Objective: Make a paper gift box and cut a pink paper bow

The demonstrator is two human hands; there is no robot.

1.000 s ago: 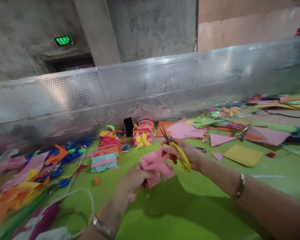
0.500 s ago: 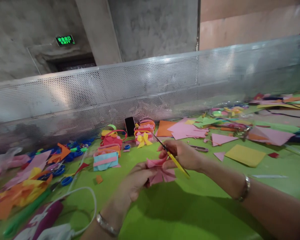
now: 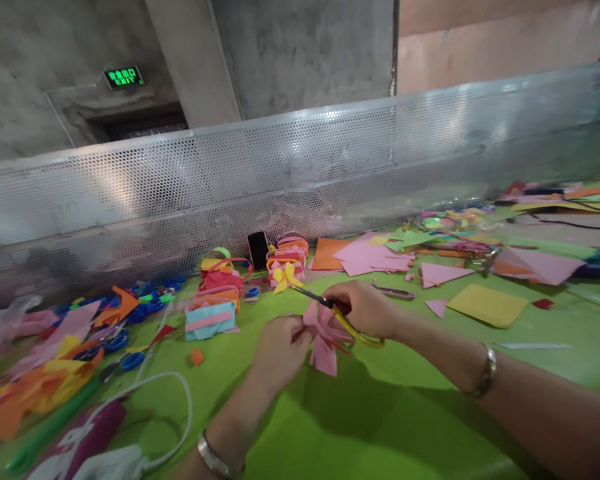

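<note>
My left hand (image 3: 281,352) pinches a piece of pink paper (image 3: 324,357) shaped like a bow, its tails hanging down in front of me over the green table (image 3: 300,427). In my right hand (image 3: 369,311) is a pair of scissors (image 3: 359,331) with yellow handles. Their dark blades point left and away from me, just above the paper. My right fingers are close beside the bow; whether they also touch it is unclear. Beyond the blade tips, a yellow paper bow (image 3: 283,277) sits on a small pink paper bag (image 3: 300,257).
A blue paper bag (image 3: 210,321) stands left of my hands, near a black phone-like object (image 3: 258,251). Orange scraps (image 3: 55,393), a green handle (image 3: 53,423) and a white cable (image 3: 180,380) lie at left. Yellow paper (image 3: 487,305) lies right. A perforated metal panel (image 3: 230,180) borders the back.
The pink bow has turned in my hands, and its tails now hang lower. The scissors have swung, so their blades point more to the left. My left hand has shifted slightly.
</note>
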